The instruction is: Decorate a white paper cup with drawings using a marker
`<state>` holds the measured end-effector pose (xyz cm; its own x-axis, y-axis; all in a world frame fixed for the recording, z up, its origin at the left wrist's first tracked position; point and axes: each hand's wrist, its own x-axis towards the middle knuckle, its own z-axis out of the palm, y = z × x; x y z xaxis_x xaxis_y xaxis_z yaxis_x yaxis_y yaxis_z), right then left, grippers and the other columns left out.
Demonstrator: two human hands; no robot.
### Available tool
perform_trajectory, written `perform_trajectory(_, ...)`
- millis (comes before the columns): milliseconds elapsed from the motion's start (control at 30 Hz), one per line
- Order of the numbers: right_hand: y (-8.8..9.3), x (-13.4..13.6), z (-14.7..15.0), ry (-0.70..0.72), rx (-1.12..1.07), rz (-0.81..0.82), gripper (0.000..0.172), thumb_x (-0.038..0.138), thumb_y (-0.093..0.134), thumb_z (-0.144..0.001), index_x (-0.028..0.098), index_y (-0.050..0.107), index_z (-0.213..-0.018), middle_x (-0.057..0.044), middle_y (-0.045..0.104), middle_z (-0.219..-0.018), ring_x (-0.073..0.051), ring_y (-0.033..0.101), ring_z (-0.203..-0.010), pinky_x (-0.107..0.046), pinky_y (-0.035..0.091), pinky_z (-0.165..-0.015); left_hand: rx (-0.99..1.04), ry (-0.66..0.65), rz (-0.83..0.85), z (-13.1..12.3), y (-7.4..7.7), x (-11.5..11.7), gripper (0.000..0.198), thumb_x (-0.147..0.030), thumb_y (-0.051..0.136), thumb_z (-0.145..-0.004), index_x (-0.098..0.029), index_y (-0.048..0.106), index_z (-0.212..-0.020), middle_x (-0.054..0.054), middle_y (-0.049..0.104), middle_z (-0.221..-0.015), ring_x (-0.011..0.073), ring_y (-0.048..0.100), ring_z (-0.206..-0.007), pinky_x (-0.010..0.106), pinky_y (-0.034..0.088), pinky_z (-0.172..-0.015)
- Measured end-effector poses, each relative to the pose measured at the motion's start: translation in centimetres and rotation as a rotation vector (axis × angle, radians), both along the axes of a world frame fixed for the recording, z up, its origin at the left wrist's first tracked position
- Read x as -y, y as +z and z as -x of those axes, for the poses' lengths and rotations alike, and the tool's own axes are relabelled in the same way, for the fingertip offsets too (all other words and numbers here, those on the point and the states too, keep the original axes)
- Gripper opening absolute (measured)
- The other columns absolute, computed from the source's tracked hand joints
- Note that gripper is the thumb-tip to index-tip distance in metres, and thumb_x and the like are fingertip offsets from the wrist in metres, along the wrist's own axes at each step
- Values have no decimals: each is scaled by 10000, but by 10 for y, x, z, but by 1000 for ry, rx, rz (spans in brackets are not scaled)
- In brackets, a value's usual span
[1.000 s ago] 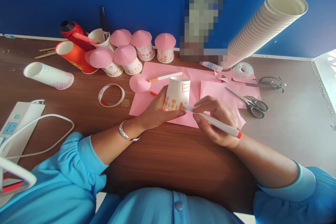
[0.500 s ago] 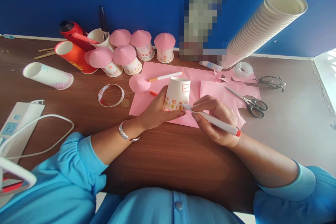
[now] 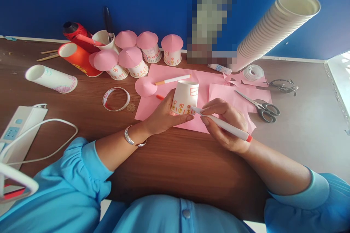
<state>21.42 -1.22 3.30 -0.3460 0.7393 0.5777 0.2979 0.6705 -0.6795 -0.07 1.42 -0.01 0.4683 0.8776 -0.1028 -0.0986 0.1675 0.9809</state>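
Observation:
A white paper cup, turned narrow end up, is gripped in my left hand by its lower left side. Red-orange flowers with yellow leaves run along its lower part, and a red window outline sits higher up. My right hand is closed around a white felt-tip marker with a red end. The marker's tip meets the cup near the rightmost flower. Beneath lies pink paper. A pink paper cone and a white marker with an orange end rest on it.
Several decorated cups with pink cone tops stand at the back. A tall stack of paper cups leans at the right, near scissors and clear tape. Leftward are a tape ring, an orange can and a power strip.
The marker tip has shifted very slightly on the cup by the rightmost flower, where the red petals look a little fuller. My left hand keeps the cup in the same place.

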Motion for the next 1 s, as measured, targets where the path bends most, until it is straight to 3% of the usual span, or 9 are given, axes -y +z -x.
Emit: perform_trajectory(1000, -4, -1, -3, -39, -4, 11, 119, 141, 686, -966, 238, 683, -1036, -42, 728, -857, -193, 728, -747, -339, 621, -644, 25, 25, 28, 0, -1, -1, 616, -368, 927, -774, -256, 540, -1240, 50, 690, -1116, 273, 696, -1071, 461, 601, -918)
